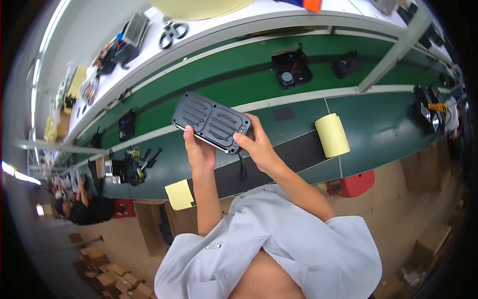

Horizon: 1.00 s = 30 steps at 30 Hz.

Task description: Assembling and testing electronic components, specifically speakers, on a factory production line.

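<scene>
A dark grey, box-shaped portable speaker [195, 110] with two ribbed grille panels and screws at its corners is held up above the workbench, tilted. My left hand [201, 153] grips its near long edge, thumb on the rim and the other fingers hidden beneath. At the right end, my right hand [260, 145] closes round the corner, its thumb pressing on the face beside a small round part. A black strap [242, 169] dangles below the speaker. Under it lies a long black mat [294, 156] on the green bench.
A yellow roll of sheets [332, 135] stands right, a yellow pad [179, 195] left. Beyond runs a green conveyor [234, 70] carrying an opened speaker housing [291, 70], beneath a white shelf with scissors [173, 34]. A red stool [357, 184] stands right; another person [89, 207] sits far left.
</scene>
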Motion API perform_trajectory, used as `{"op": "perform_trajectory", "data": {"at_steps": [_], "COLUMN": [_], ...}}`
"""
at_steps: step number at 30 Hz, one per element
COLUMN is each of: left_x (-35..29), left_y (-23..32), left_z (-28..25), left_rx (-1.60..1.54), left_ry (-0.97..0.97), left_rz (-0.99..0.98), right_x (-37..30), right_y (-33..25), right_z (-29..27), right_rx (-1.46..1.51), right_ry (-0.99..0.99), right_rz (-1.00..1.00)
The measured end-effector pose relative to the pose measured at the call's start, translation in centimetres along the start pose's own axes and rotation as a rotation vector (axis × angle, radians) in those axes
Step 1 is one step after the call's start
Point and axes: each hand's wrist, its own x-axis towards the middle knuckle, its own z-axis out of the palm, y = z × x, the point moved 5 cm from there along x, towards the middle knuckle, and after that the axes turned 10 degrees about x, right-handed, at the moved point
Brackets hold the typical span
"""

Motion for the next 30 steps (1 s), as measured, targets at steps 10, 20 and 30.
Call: {"op": "perform_trajectory", "data": {"at_steps": [10, 20, 30], "left_x": [5.7, 29.0, 29.4], "left_y": [-15.2, -22.4, -25.7], "left_z": [-4.1, 7.1, 7.0], "left_rx": [0.185, 2.501, 2.125], "left_ry": [-0.088, -0.313, -0.403], "left_rz": [-0.489, 0.851, 0.782], "right_x": [1.6, -1.2, 12.7], "right_y": [7.9, 5.7, -6.0], "right_z": [-12.6, -23.6, -27.2], "right_rx": [-0.259, -0.575, -0.513], "right_ry": [0.179, 0.535, 0.638], "right_rz": [0.313, 0.079, -0.336]}}
